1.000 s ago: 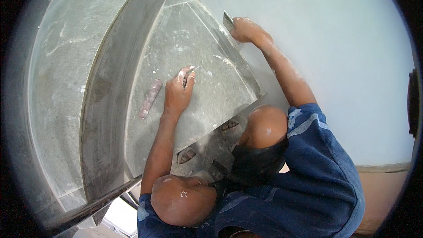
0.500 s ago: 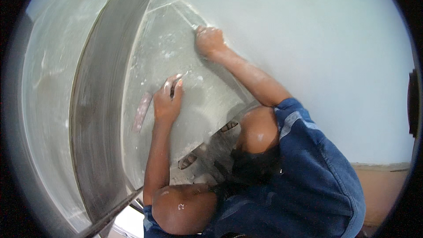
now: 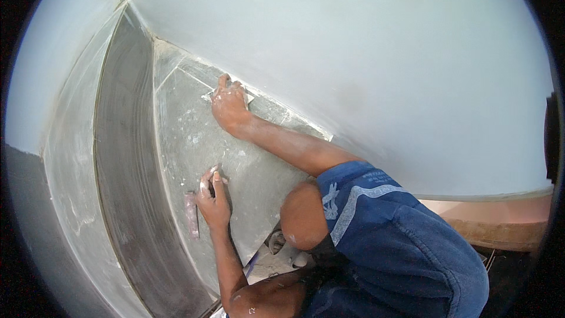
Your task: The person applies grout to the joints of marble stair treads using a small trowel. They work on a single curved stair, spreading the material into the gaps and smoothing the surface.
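Note:
On the grey stone step, my right hand presses near the foot of the wall. Its fingers are bent over a thin, flat, whitish scraper, whose corners show on either side of the hand. Nearer to me, my left hand has thumb and fingers drawn together, tips smeared with white paste; whatever is between them is too small to make out. A dusty pinkish bar lies on the slab just left of that hand. White paste runs along the joint between slab and wall.
The pale wall rises along the right side. A dark grey riser and a lower pale tread curve down at the left. My bent knee is close to the slab's near edge. A brownish ledge shows at right.
The view has shifted. My right hand has moved left along the wall joint, and the scraper's pale corners now show under it. My left hand stays beside the pinkish bar, its fingers closer together.

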`<state>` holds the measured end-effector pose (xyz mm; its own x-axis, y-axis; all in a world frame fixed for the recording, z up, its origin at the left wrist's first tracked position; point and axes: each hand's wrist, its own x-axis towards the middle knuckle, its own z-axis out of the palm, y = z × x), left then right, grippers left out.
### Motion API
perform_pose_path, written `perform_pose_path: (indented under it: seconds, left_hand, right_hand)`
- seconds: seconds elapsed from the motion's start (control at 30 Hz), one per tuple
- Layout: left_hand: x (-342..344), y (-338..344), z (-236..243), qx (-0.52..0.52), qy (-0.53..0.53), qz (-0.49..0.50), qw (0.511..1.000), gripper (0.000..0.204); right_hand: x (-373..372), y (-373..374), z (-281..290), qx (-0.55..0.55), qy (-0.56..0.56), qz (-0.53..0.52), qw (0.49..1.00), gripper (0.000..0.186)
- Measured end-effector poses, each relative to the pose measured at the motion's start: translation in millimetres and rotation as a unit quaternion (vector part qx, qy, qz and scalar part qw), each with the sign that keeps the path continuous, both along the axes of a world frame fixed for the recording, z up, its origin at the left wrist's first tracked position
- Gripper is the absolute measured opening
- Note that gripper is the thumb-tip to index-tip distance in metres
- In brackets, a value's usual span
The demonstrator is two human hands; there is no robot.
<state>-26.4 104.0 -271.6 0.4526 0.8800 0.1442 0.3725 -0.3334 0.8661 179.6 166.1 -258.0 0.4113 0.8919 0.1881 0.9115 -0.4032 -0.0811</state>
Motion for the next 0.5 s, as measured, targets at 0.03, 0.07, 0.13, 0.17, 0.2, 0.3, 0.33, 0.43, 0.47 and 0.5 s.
perform_pose_path:
  seconds: [0.03, 0.07, 0.13, 0.17, 0.2, 0.3, 0.33, 0.43, 0.47, 0.5]
  left_hand:
    - [-1.5, -0.2, 0.1, 0.020, 0.006, -0.005, 1.000, 0.027]
    - [-0.8, -0.7, 0.7, 0.002, 0.005, -0.005, 1.000, 0.027]
    - [-1.8, -2.1, 2.7, -0.035, 0.005, -0.001, 0.999, 0.029]
    - [-2.0, -2.4, 4.1, -0.032, 0.007, 0.000, 0.999, 0.029]
    - [-2.4, -2.9, 5.6, -0.029, 0.009, 0.001, 1.000, 0.028]
    - [-2.1, -3.5, 2.3, 0.002, 0.010, 0.005, 1.000, 0.027]
    - [-2.1, -3.3, 0.5, 0.016, 0.011, 0.006, 1.000, 0.027]
    - [-1.2, -3.0, 0.2, 0.000, 0.003, 0.010, 1.000, 0.026]
    - [-1.9, -1.7, -1.4, -0.003, -0.004, 0.013, 1.000, 0.026]
    - [-4.2, -0.9, -4.0, -0.007, -0.011, 0.016, 1.000, 0.026]
  right_hand:
    - [1.3, 6.3, -5.4, -0.004, 0.006, -0.009, 1.000, 0.031]
    - [4.1, 14.3, -10.5, -0.010, 0.007, -0.021, 1.000, 0.031]
    - [-0.1, 26.4, -13.3, -0.046, 0.000, -0.049, 0.998, 0.030]
    - [-6.0, 30.3, -5.4, -0.075, -0.012, -0.063, 0.995, 0.030]
    - [-10.3, 32.5, 2.1, -0.105, -0.025, -0.078, 0.991, 0.030]
    - [-8.4, 34.8, 10.2, -0.160, -0.097, -0.053, 0.981, 0.031]
    - [-6.6, 35.6, 11.6, -0.169, -0.108, -0.056, 0.978, 0.033]
    - [-5.4, 34.6, 16.9, -0.190, -0.124, -0.052, 0.973, 0.036]
    - [-9.9, 32.4, 19.5, -0.194, -0.119, -0.043, 0.973, 0.037]
    - [-11.5, 30.9, 22.6, -0.197, -0.113, -0.033, 0.973, 0.037]
